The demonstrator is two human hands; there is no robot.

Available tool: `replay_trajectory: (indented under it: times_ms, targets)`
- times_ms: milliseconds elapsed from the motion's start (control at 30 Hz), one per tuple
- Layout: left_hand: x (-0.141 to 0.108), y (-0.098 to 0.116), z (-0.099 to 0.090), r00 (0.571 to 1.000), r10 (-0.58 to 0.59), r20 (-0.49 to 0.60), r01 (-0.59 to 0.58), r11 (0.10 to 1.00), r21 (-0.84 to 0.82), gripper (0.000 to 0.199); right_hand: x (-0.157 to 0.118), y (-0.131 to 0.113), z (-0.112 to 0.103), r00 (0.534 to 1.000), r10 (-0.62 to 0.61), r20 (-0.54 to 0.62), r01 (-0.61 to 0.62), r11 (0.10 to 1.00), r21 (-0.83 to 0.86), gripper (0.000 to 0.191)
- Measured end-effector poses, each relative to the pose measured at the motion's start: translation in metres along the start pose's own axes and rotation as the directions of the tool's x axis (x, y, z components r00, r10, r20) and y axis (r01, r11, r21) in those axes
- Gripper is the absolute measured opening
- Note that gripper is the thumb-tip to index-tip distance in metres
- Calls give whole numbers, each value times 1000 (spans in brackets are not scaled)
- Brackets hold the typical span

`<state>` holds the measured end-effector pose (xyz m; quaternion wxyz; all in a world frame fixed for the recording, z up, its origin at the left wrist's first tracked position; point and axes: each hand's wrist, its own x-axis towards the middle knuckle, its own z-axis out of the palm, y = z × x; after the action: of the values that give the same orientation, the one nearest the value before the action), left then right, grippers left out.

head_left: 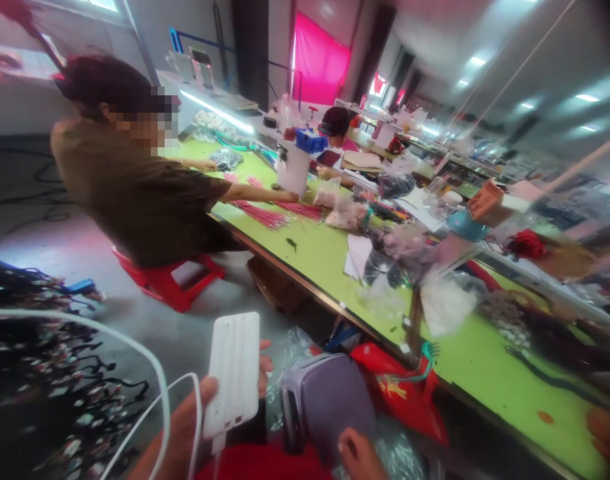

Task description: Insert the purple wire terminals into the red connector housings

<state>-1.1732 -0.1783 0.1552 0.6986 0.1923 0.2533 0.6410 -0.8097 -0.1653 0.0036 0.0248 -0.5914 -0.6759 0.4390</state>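
Observation:
A white power bank stands upright in my left hand, thumb on its near side and fingers wrapped behind its far edge. A white cable is plugged into its lower end and loops off to the left. At the bottom edge, my right hand is curled closed beside a greyish-purple case or bag. The inside of its fingers is hidden, so whatever they may hold does not show.
A co-worker sits on a red stool, reaching over the green-topped workbench with pink wires. Bundled dark wires with white connectors fill the lower left. A red bag hangs by the bench edge.

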Motion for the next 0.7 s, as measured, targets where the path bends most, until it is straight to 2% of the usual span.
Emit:
replay_trajectory:
  times_ms: [33, 133, 233, 300, 367, 467, 567, 633, 700]
  targets:
    - [3, 4, -2, 1000, -12, 2, 12, 1000, -5, 78, 7, -13, -9, 997, -47, -55, 54, 991, 124, 30]
    - [22, 22, -16, 998, -55, 23, 55, 998, 13, 78, 56, -65, -46, 979, -121, -165, 156, 963, 218, 40]
    - [48, 50, -35, 997, -62, 42, 60, 997, 43, 81, 137, -131, -85, 950, -169, -264, 241, 932, 271, 38]
    - [64, 72, -48, 999, -46, 28, 45, 998, 45, 82, 197, -179, -102, 934, -171, -314, 272, 909, 315, 40]
    - [76, 97, -61, 999, -39, -3, 39, 998, 50, 80, 254, -225, -109, 918, -142, -370, 279, 894, 350, 41]
    - [86, 136, -82, 994, -79, -79, 84, 994, 64, 76, 327, -274, -100, 905, -68, -419, 239, 897, 371, 38]
    - [92, 169, -111, 971, -163, -177, 177, 982, 66, 78, 378, -293, -83, 889, 22, -458, 152, 928, 340, 35]
    - [97, 183, -134, 949, -218, -227, 235, 970, 54, 82, 396, -289, -75, 850, 79, -520, 83, 956, 281, 35]
    - [103, 190, -159, 938, -263, -224, 277, 960, 32, 87, 400, -273, -73, 785, 121, -608, 7, 979, 203, 38]
